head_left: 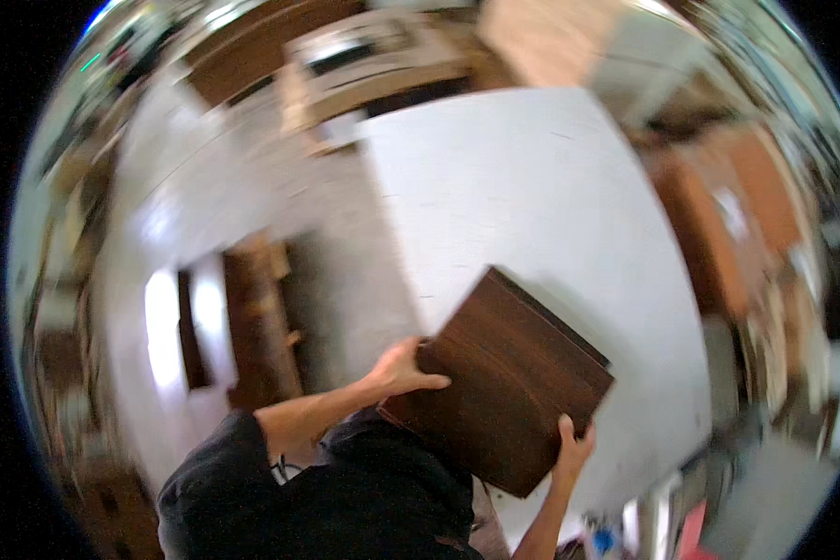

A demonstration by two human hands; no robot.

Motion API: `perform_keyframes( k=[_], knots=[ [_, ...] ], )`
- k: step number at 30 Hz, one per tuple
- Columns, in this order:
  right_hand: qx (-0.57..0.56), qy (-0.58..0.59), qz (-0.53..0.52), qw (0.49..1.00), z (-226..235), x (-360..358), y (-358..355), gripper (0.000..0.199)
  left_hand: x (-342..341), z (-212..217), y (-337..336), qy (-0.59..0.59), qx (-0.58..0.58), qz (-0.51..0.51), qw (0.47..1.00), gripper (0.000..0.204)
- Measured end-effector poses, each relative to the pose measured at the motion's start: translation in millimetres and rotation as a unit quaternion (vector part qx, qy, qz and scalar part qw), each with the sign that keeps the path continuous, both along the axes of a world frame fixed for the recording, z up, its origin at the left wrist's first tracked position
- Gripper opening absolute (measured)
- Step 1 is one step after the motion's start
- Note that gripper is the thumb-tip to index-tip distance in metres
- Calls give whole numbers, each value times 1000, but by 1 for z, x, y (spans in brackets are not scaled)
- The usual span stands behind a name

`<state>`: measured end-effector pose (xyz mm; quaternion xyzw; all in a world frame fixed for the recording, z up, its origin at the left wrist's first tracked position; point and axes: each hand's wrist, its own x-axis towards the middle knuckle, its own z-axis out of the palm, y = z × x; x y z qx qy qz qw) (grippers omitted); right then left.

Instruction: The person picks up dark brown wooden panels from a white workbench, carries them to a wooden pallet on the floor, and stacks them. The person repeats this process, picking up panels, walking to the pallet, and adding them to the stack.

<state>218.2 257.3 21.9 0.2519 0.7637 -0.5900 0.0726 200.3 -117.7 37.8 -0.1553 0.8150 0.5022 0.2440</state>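
Note:
Between my hands is a dark brown wooden panel (509,378) with a visible grain, held at a slant over the near end of a white table (541,196). A second dark edge shows along its far right side; whether that is another panel beneath it, I cannot tell. My left hand (406,369) grips the left edge, thumb on top and fingers out of sight underneath. On the near right edge my right hand (574,451) has its thumb on the upper face, with its other fingers partly hidden.
Left of the table, a dark brown wooden piece (257,313) stands on the grey floor (345,243). Brown cardboard boxes (728,215) line the right side. A low wooden stack (378,70) stands beyond the table's far left corner. Blurred clutter lies at the lower right.

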Motion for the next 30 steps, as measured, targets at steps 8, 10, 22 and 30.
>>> perform_keyframes(
  k=[8,10,22,30],
  knots=[
    [174,-14,63,983,70,-2,-70,90,24,-22,-13,-66,159,187,967,94],
    [187,99,205,956,105,6,-67,73,52,-13,-4,-23,172,205,963,97],
    [-84,260,-21,962,-16,-11,166,66,3,69,54,344,219,-46,912,94],
    [-123,404,105,901,-7,20,77,83,24,54,31,380,160,-11,911,132]
  ],
)
